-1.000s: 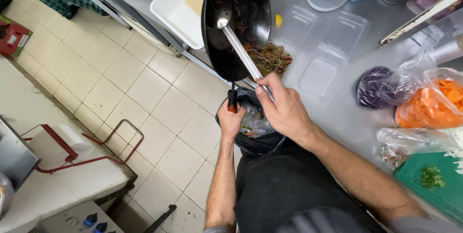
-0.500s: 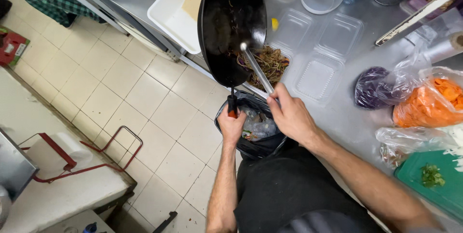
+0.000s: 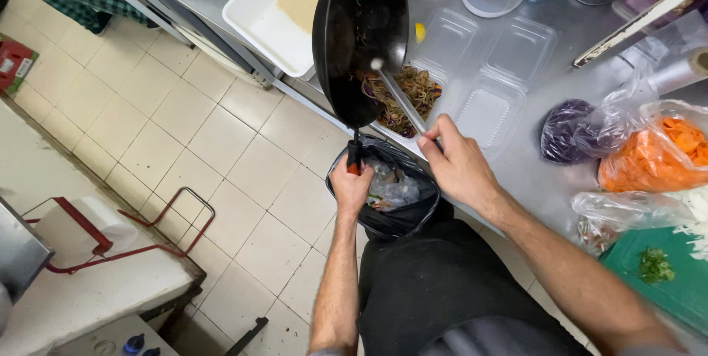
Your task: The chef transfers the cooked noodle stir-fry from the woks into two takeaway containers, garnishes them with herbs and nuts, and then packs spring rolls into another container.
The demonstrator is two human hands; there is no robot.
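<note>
- Left hand (image 3: 352, 183) clenched round the handle of a black wok (image 3: 360, 35), tipped steeply on edge over a clear plastic container (image 3: 413, 98) at the near edge of the steel bench (image 3: 516, 157).
- Right hand (image 3: 459, 164) gripping the shaft of a metal ladle (image 3: 394, 94), far end poking into the wok's lower rim.
- Best kept tilted right over the container's opening, probably, with the ladle dragging strands down the wall in short pulls so nothing drops off the bench edge.
- Worth watching: black-lined bin (image 3: 387, 190) right below the wok's handle, so any spill likely lands there.
- Noodles (image 3: 409, 91) dark brown, thin, tangled, with bits of green and purple mixed in; mostly piled in the container already, a few strands clinging inside the wok.
- Wok interior black and greasy-looking, nearly bare.
- Three more empty clear containers (image 3: 509, 50) lined up just beside the filled one.
- Further right on the bench: bag of shredded purple cabbage (image 3: 571, 131), bag of grated carrot (image 3: 656, 149), green cutting board (image 3: 664, 282) with some chopped herbs.
- White tray (image 3: 258, 17) behind the wok, tiled floor (image 3: 162, 127) to the left.
</note>
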